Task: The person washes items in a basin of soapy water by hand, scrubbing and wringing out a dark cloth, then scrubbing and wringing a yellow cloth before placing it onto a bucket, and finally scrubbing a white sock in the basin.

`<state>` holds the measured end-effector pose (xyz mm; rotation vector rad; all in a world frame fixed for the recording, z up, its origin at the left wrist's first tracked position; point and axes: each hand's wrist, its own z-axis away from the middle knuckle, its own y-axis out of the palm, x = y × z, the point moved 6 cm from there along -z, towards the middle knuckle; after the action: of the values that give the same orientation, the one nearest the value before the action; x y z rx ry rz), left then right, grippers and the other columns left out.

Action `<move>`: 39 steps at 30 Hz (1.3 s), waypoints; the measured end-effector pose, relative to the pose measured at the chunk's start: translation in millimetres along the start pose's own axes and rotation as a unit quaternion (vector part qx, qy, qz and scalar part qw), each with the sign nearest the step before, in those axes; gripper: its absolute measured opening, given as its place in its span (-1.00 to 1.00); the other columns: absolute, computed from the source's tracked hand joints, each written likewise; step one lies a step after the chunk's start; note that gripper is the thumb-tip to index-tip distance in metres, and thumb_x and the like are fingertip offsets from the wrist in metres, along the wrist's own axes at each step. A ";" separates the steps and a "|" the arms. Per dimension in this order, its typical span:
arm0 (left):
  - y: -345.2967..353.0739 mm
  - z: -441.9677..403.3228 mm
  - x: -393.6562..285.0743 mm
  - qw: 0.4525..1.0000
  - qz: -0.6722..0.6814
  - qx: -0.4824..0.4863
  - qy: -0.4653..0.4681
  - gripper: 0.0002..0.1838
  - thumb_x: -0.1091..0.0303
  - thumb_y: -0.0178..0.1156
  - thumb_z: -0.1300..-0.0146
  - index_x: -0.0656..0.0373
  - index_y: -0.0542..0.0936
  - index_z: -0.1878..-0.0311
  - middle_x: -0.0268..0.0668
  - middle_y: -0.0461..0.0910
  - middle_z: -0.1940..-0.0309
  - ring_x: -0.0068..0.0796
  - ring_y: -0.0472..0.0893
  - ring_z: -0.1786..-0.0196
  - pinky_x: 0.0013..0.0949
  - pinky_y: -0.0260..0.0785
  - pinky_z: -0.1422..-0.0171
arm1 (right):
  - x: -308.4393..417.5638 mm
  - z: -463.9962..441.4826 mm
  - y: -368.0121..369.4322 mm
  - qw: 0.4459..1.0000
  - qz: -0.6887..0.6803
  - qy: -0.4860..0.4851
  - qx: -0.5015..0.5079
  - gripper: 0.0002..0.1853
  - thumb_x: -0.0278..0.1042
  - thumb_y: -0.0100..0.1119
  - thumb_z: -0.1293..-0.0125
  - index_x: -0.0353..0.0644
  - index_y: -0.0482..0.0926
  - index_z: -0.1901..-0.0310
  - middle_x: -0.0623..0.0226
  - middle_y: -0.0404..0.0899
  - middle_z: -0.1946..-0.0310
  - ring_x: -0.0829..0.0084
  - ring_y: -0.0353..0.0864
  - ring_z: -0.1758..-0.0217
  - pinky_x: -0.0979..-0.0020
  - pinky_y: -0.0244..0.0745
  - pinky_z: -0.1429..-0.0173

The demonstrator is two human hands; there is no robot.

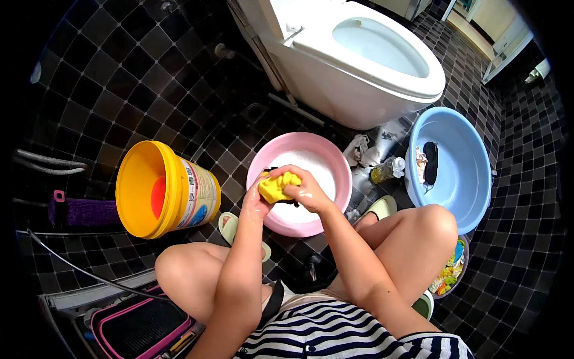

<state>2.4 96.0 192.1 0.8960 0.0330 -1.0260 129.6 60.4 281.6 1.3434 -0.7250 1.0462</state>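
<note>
A bunched yellow cloth (276,187) with some dark fabric at its edges is squeezed between my two hands, above a pink basin (341,173) of whitish, sudsy water. My left hand (257,200) wraps its left side, wet with suds. My right hand (310,192) grips it from the right, fingers curled over the top. Both hands are over the near left part of the basin. The basin stands on the dark tiled floor.
A yellow bucket (140,185) holding something red leans at left. A white toilet (359,90) is ahead. To the right are a grey cloth (359,149), a bottle (387,170) and a blue tub (460,179) with small garments. A hose (78,263) lies lower left.
</note>
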 end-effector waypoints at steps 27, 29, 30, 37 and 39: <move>19.7 -2.5 31.2 0.993 0.069 0.090 -0.036 -0.56 -0.04 0.02 -0.30 -0.03 0.35 0.64 -0.41 0.39 0.71 -0.50 0.42 0.63 -0.44 0.28 0.53 | 12.5 27.5 61.8 0.770 0.506 -0.290 -0.258 -0.82 -0.31 0.13 -0.09 -0.24 0.51 0.54 0.11 0.45 0.59 0.10 0.51 0.52 0.15 0.45 0.50; 24.3 2.8 37.7 0.992 0.073 0.094 -0.047 -0.58 0.02 -0.02 -0.32 -0.01 0.36 0.63 -0.39 0.42 0.67 -0.48 0.45 0.57 -0.41 0.28 0.49 | 9.9 23.9 49.9 0.783 0.488 -0.252 -0.292 -0.76 -0.30 -0.03 -0.12 -0.33 0.52 0.44 0.00 0.49 0.66 0.00 0.51 0.63 0.07 0.44 0.55; 20.1 -1.7 41.4 0.992 0.072 0.093 -0.049 -0.58 0.02 -0.02 -0.32 -0.01 0.36 0.63 -0.39 0.42 0.67 -0.48 0.45 0.57 -0.41 0.28 0.49 | 4.8 21.0 44.9 0.783 0.487 -0.251 -0.293 -0.76 -0.30 -0.03 -0.12 -0.33 0.52 0.44 0.00 0.49 0.66 0.00 0.51 0.63 0.07 0.44 0.55; 17.7 -3.8 55.4 0.998 -0.009 -0.063 0.005 -0.77 0.16 0.07 -0.27 0.13 0.51 0.23 -0.32 0.55 0.37 -0.38 0.58 0.30 -0.31 0.49 0.26 | -35.5 -6.7 -29.9 0.830 0.443 -0.077 -0.330 -0.63 -0.17 -0.05 -0.28 -0.29 0.57 0.49 -0.09 0.54 0.51 -0.08 0.55 0.40 0.07 0.47 0.24; 13.7 -9.1 54.2 0.995 -0.051 -0.081 0.009 -0.79 0.19 0.08 -0.27 0.13 0.51 0.22 -0.31 0.56 0.36 -0.38 0.58 0.30 -0.31 0.50 0.26 | -55.3 -7.5 -52.6 0.839 0.405 -0.041 -0.362 -0.63 -0.15 -0.05 -0.28 -0.29 0.59 0.47 -0.09 0.55 0.52 -0.08 0.56 0.40 0.09 0.47 0.24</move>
<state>45.9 65.5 172.1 0.7624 0.1768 -1.0944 154.2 61.9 209.0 0.3849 -1.6434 1.1652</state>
